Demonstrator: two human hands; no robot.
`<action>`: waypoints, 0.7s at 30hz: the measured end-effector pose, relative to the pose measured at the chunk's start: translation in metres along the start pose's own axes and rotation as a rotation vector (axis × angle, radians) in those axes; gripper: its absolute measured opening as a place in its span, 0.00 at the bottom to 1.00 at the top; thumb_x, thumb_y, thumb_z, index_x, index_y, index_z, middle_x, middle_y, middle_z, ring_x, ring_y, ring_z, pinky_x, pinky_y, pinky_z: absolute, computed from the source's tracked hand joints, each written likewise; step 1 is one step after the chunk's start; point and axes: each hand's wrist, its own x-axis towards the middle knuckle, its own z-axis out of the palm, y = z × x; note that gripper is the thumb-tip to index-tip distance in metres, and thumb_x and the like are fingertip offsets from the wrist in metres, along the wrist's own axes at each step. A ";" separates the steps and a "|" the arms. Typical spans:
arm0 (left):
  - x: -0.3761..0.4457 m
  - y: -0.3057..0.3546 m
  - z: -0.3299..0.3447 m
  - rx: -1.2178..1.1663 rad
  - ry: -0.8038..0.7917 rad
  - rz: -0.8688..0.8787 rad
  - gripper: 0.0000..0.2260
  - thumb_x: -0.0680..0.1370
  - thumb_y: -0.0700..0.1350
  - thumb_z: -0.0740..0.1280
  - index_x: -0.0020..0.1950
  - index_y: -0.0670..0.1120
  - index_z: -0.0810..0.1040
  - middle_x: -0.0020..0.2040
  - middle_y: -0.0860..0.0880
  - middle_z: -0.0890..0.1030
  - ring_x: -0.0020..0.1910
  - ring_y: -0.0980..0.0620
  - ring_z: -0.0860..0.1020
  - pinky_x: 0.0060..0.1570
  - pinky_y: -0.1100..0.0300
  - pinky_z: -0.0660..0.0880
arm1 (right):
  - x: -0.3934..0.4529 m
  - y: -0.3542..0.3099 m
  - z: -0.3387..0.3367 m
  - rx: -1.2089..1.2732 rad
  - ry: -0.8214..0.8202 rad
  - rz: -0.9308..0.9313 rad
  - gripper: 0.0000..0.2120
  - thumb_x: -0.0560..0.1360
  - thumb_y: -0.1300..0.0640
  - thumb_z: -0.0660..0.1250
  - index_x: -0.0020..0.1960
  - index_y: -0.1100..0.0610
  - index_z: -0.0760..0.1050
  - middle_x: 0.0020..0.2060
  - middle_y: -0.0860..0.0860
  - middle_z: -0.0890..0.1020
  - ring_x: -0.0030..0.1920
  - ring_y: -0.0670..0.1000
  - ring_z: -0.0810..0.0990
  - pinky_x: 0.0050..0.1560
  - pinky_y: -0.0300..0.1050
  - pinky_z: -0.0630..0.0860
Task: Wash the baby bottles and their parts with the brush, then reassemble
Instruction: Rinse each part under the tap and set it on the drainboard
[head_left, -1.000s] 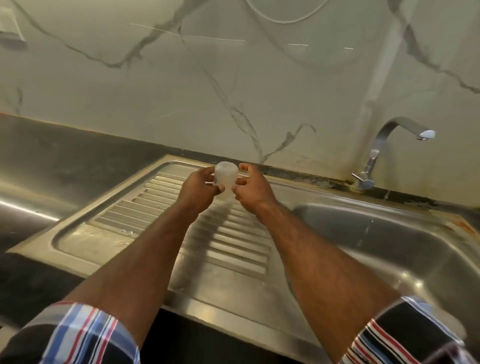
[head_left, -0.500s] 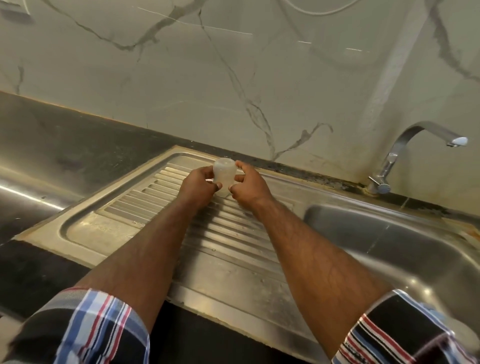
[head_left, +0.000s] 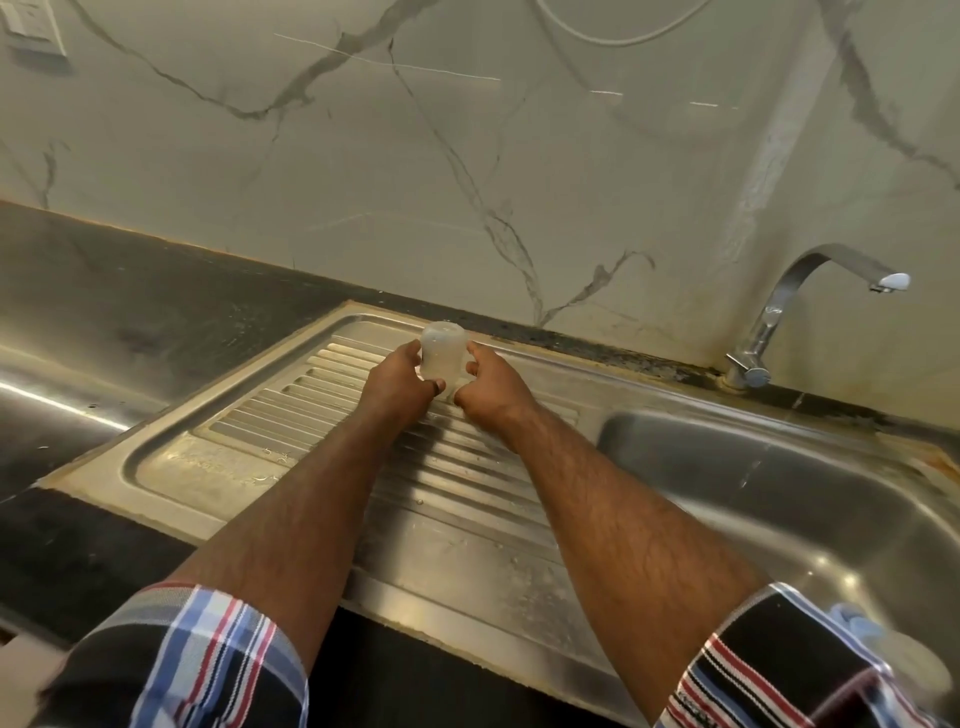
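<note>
Head view: compared with half a second ago, the translucent bottle (head_left: 441, 353) sits lower, close to the ribbed drainboard (head_left: 332, 415), still between both hands. The left hand (head_left: 400, 387) curls its fingers round the bottle's left side, and the right hand (head_left: 488, 389) pinches its right side. Whether its base touches the steel I cannot tell. The sink basin (head_left: 779, 483) and tap (head_left: 779, 312) lie off to the right.

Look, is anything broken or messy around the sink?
Nothing looks broken or spilled. Both hands, left and right, hold a clear bottle part over the draining board. The only untidy bit is dark grime along the wall by the tap.
</note>
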 end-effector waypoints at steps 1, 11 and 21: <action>0.000 0.000 0.000 0.006 -0.001 -0.003 0.31 0.77 0.44 0.75 0.78 0.46 0.69 0.71 0.45 0.77 0.69 0.44 0.75 0.69 0.45 0.72 | -0.001 0.000 -0.001 -0.006 0.003 -0.001 0.32 0.77 0.67 0.67 0.78 0.54 0.62 0.70 0.56 0.74 0.65 0.55 0.75 0.63 0.51 0.76; -0.036 0.028 0.009 0.171 0.170 0.251 0.32 0.80 0.39 0.66 0.83 0.43 0.57 0.82 0.45 0.58 0.80 0.47 0.59 0.75 0.54 0.61 | -0.007 0.013 -0.015 -0.230 0.053 -0.049 0.31 0.77 0.65 0.66 0.78 0.57 0.62 0.73 0.55 0.72 0.71 0.55 0.71 0.67 0.48 0.70; -0.075 0.118 0.122 0.289 -0.160 0.481 0.25 0.81 0.39 0.64 0.79 0.45 0.66 0.76 0.43 0.70 0.75 0.45 0.69 0.74 0.50 0.66 | -0.029 0.107 -0.124 -0.415 0.216 0.066 0.23 0.77 0.58 0.70 0.72 0.53 0.73 0.68 0.53 0.77 0.67 0.55 0.76 0.66 0.49 0.72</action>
